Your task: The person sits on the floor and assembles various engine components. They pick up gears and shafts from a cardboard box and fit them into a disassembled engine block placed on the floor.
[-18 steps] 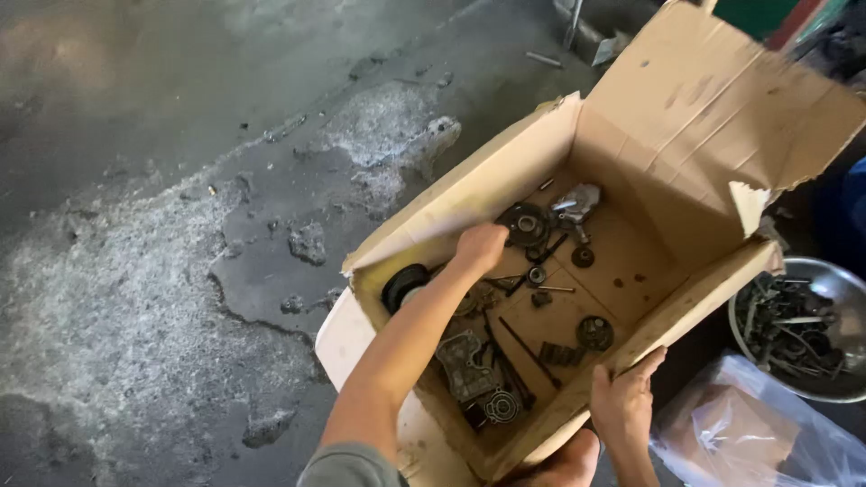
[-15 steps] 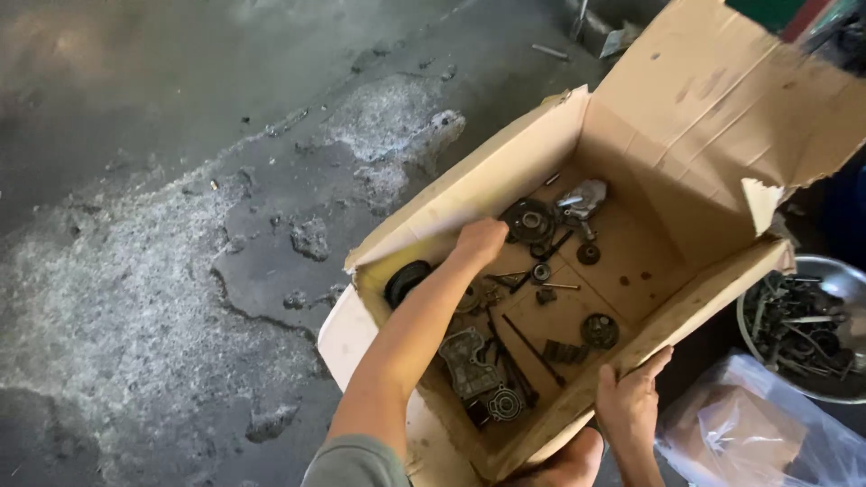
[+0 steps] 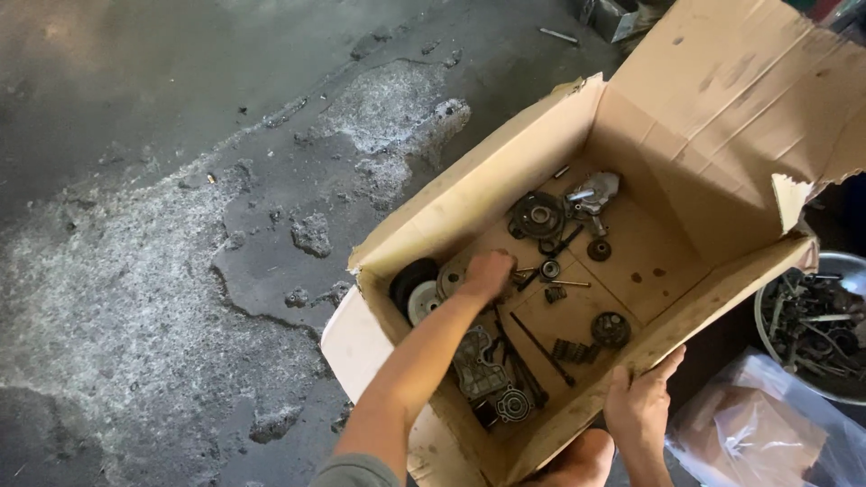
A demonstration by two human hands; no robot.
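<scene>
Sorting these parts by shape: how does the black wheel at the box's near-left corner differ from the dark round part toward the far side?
The black wheel stands on edge against the box wall; the dark round part lies flat on the box floor. The wheel has a pale hub inside a black rim; the round part is dark grey all over. The left hand is beside the wheel, apart from the round part. Both are circular.

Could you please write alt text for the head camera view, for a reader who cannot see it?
A person's left hand reaches into an open cardboard box of greasy metal machine parts, while the right hand grips the box's near wall. The box sits on a stained concrete floor, beside a metal bowl of scrap.
</scene>
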